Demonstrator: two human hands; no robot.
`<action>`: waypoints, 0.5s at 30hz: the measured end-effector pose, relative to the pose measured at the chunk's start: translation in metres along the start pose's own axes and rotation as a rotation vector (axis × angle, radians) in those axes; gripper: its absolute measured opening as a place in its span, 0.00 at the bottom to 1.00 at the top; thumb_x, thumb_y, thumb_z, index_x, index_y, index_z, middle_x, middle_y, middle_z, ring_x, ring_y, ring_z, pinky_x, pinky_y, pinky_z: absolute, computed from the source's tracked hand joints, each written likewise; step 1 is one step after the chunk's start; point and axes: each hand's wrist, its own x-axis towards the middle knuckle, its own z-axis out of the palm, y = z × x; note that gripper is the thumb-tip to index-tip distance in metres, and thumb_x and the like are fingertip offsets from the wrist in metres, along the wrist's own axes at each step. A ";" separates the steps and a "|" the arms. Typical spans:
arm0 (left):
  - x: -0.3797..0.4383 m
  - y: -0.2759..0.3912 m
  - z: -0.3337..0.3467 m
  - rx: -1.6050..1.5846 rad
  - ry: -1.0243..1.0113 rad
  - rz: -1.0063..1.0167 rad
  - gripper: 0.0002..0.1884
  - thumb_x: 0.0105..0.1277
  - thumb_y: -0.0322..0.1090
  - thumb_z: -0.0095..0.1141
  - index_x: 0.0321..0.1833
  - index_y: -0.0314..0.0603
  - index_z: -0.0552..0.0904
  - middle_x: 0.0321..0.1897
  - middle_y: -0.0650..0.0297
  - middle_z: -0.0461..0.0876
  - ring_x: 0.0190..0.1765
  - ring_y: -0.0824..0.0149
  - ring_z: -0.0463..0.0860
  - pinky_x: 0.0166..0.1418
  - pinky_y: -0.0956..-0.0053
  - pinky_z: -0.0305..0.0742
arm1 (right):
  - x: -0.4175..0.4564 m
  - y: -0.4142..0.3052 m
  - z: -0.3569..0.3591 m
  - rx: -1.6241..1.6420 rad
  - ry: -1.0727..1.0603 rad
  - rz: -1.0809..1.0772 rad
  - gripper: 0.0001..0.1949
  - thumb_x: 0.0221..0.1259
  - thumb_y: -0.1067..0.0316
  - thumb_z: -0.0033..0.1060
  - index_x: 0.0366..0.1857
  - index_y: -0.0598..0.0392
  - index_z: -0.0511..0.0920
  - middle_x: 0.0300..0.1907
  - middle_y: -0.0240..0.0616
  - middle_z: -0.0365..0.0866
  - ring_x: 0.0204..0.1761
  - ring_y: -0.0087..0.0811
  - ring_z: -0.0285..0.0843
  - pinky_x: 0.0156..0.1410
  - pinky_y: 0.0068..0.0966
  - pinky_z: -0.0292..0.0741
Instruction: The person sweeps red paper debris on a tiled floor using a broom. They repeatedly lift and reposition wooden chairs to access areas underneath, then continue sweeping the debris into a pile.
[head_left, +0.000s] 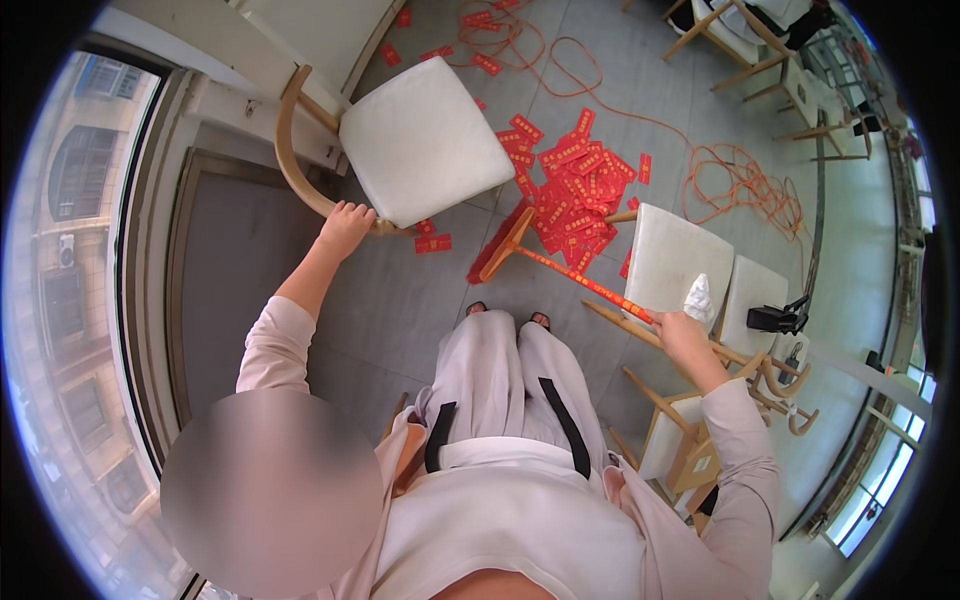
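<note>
My left hand (346, 227) grips the curved wooden backrest of a chair (426, 142) with a white padded seat. In my right hand (682, 341) is the orange handle of a push broom (504, 244), held near its upper end. The broom's red bristles rest on the grey tiled floor (431, 300), between the chair and a heap of red paper packets (581, 187) with gold print. A few more red packets (433, 244) lie under and beside the chair my left hand holds.
A second white-seated chair (667, 251) stands at the right, with a crumpled white item (699, 300) on it. A black object (776, 318) sits on the seat behind. Orange cord (742, 191) lies in loose coils across the floor. Windows (82, 150) line the left side.
</note>
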 end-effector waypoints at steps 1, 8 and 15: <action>0.001 0.000 0.000 -0.011 -0.001 -0.003 0.08 0.62 0.31 0.54 0.44 0.45 0.77 0.39 0.64 0.79 0.49 0.60 0.81 0.63 0.58 0.72 | -0.003 -0.009 0.014 0.002 0.019 -0.038 0.15 0.69 0.61 0.52 0.56 0.34 0.81 0.34 0.46 0.86 0.36 0.48 0.84 0.43 0.43 0.80; -0.002 -0.002 0.004 -0.014 -0.016 0.017 0.06 0.63 0.31 0.53 0.42 0.46 0.76 0.38 0.64 0.78 0.48 0.60 0.80 0.63 0.58 0.73 | 0.058 -0.100 0.105 -0.029 0.015 -0.188 0.18 0.69 0.62 0.50 0.61 0.32 0.76 0.29 0.41 0.85 0.34 0.43 0.86 0.38 0.39 0.80; -0.003 -0.002 0.000 -0.019 -0.009 0.020 0.05 0.63 0.32 0.54 0.42 0.46 0.76 0.37 0.63 0.78 0.47 0.60 0.81 0.63 0.58 0.73 | 0.112 -0.167 0.084 0.081 -0.143 -0.083 0.17 0.68 0.67 0.48 0.57 0.37 0.81 0.42 0.41 0.87 0.49 0.41 0.85 0.51 0.36 0.80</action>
